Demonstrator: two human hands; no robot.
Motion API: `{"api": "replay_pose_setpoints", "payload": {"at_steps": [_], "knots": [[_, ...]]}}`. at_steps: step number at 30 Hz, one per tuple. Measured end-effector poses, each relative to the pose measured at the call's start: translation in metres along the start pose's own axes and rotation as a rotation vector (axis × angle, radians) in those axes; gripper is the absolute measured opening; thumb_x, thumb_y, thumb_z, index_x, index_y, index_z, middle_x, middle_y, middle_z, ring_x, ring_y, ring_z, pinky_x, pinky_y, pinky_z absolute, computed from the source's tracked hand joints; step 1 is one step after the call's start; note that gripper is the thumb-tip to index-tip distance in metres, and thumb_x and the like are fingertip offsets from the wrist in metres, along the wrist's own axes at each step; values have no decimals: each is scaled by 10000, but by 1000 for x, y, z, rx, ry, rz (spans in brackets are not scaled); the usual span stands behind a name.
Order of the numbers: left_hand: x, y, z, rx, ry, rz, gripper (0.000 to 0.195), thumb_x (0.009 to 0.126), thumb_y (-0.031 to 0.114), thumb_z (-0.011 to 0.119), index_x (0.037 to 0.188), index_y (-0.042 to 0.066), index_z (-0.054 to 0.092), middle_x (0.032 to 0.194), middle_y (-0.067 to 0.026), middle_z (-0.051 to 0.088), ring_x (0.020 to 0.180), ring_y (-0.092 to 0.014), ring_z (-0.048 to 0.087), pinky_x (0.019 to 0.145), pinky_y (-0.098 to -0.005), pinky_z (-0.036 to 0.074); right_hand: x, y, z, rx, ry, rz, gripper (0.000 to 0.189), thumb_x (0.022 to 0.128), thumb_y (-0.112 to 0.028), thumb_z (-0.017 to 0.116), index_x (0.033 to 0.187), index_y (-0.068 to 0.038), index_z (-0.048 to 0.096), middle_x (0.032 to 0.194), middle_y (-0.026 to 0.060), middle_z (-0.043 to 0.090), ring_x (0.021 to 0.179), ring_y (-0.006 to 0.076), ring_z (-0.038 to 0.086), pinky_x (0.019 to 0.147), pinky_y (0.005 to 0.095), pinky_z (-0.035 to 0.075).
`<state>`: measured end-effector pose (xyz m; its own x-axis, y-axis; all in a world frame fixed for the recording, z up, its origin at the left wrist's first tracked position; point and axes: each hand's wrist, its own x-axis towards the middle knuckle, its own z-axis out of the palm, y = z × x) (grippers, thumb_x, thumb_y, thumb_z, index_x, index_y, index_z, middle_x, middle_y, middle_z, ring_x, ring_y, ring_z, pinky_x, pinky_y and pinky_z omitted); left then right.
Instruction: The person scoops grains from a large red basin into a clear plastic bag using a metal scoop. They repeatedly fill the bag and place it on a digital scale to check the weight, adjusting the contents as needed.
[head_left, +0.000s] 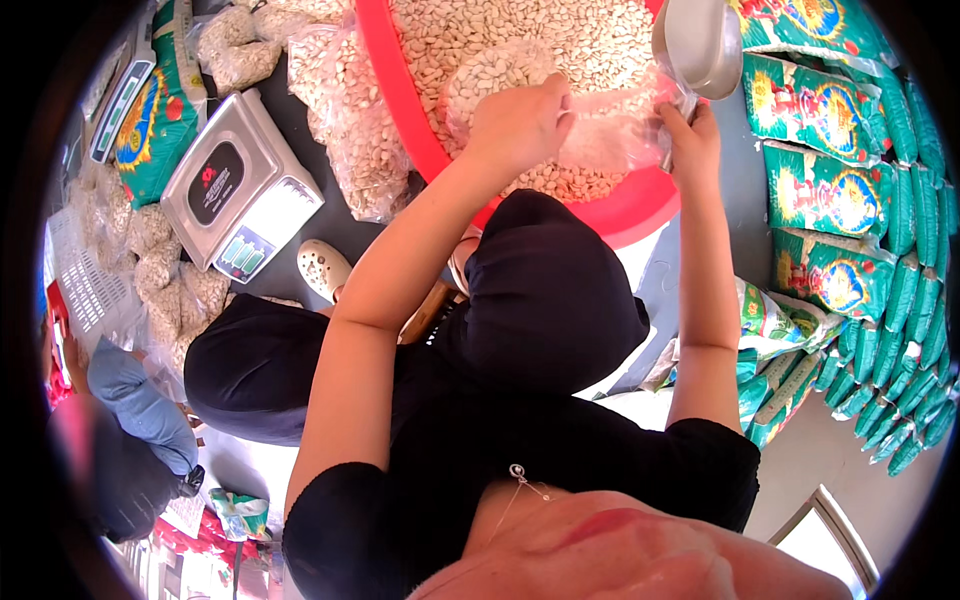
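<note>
A large red tub (637, 206) before me is filled with pale, flat seeds (600, 37) that look like pumpkin seeds. Over it, my left hand (521, 120) grips the gathered neck of a clear plastic bag (499, 71), whose rounded end bulges with seeds. The loose, see-through upper part of this bag stretches right, towards my right hand (690, 139). That hand is closed around the handle of a metal scoop (705, 49), its bowl pointing away from me. Whether the right fingers also pinch the plastic is hard to tell.
A steel weighing scale (240, 180) stands left, near a filled seed bag (349, 120) leaning by the tub. More seed bags (161, 270) lie further left, beside a white crate (86, 270). Green printed packets (825, 187) are stacked right. Another person (139, 442) is at lower left.
</note>
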<state>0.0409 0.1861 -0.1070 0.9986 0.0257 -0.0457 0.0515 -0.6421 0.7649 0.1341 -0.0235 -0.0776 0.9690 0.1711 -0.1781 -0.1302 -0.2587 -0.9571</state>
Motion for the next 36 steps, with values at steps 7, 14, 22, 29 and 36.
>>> {"api": "replay_pose_setpoints", "payload": {"at_steps": [7,14,22,29,36], "knots": [[17,15,32,-518,133,69,330,726,296,733,916,67,592,831,-93,620,780,-231,605,701,-311,483,-36,7,50,476,-81,144,283,921,-92,491,1139,86,458,1043,190,594,922,242,630,771,335,542],[2,18,35,-417,241,120,283,734,244,744,867,8,661,851,-86,651,780,-187,622,688,-297,496,-52,22,50,551,-70,221,289,931,-153,512,1132,55,490,1014,139,607,890,188,620,749,307,533],[1,12,49,-706,161,-128,188,816,170,649,862,-13,658,749,-75,668,702,-127,631,638,-249,497,-56,51,51,124,-52,-1,333,785,-106,705,1044,44,559,874,62,633,771,121,590,684,265,476],[-5,16,33,-517,80,-143,183,825,164,610,877,-10,627,769,-98,661,709,-171,641,657,-287,499,-64,41,40,35,34,-88,162,809,-53,670,926,-17,564,893,46,617,797,113,575,743,249,465],[-10,13,60,-968,131,-58,194,801,207,646,893,37,661,778,-161,650,713,-249,656,645,-309,508,-64,31,49,69,90,-59,147,779,-4,674,827,-4,536,816,69,609,768,143,609,705,254,507]]}}
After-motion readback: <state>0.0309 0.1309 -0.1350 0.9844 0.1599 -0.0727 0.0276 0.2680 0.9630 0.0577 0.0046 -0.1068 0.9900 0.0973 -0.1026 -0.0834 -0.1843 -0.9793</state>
